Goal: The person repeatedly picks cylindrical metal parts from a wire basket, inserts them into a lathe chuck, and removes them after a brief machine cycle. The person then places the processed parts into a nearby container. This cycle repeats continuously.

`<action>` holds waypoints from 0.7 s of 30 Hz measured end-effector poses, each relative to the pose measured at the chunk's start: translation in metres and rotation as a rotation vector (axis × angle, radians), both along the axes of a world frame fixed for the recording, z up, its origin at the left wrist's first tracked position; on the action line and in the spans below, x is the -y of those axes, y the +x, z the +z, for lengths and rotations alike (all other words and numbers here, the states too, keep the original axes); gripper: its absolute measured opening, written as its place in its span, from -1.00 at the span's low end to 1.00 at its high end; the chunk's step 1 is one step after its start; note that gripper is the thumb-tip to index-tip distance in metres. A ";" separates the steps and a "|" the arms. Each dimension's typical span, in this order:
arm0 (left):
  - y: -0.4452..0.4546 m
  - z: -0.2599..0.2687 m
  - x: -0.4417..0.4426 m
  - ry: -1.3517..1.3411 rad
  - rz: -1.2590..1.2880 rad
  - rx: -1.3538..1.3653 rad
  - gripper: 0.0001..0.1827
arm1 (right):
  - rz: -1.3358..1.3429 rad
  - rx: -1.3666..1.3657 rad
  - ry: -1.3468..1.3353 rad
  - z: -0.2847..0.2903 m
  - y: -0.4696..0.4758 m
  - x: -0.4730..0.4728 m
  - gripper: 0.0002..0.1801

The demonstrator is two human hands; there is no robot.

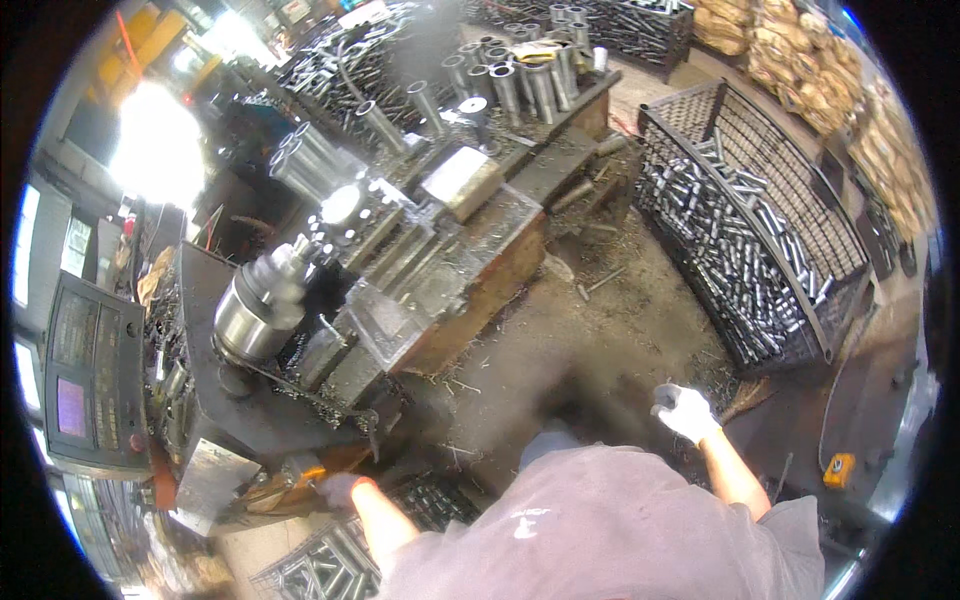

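Observation:
My left hand [340, 489], in a dark glove with an orange cuff, is low at the left beside an orange-yellow object [309, 475]; whether it touches or holds it cannot be told. My right hand [684, 411], in a white glove with grey fingertips, is over the floor near the corner of a wire-mesh crate. Its fingers look curled, and their contents do not show. Ahead stands a metal lathe with a large steel chuck [255, 315], a carriage and chip-covered ways. Steel tubes [536, 90] stand upright on its far end.
A wire-mesh crate [757, 247] of short metal tubes stands at right. A control panel [94, 382] is at far left. More metal parts [322, 570] lie in a basket at lower left. Metal chips and a rod [604, 280] lie on the floor. A yellow device [838, 470] is at lower right.

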State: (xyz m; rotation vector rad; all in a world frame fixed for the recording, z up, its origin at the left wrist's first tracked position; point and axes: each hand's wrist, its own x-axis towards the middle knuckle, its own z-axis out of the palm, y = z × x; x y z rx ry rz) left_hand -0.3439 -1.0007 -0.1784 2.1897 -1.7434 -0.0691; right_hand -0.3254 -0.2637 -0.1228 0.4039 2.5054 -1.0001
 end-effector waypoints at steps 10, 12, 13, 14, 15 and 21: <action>-0.041 -0.023 -0.061 -0.047 -0.367 -0.372 -0.54 | 0.436 0.120 0.145 -0.045 -0.113 -0.019 -0.48; -0.088 -0.059 -0.113 0.113 -0.627 -0.411 -0.54 | 0.338 0.072 0.155 -0.070 -0.120 -0.048 -0.49; -0.108 -0.076 -0.142 0.233 -0.730 -0.431 -0.54 | 0.337 0.044 0.143 -0.081 -0.127 -0.063 -0.49; -0.129 -0.090 -0.176 0.369 -0.822 -0.435 -0.55 | 0.308 0.058 0.138 -0.089 -0.132 -0.082 -0.48; -0.145 -0.105 -0.209 0.510 -0.892 -0.430 -0.55 | 0.330 0.080 0.131 -0.095 -0.138 -0.100 -0.48; -0.227 -0.142 -0.438 1.294 -1.071 -0.336 -0.56 | -0.035 -0.032 0.000 -0.077 -0.190 -0.230 -0.46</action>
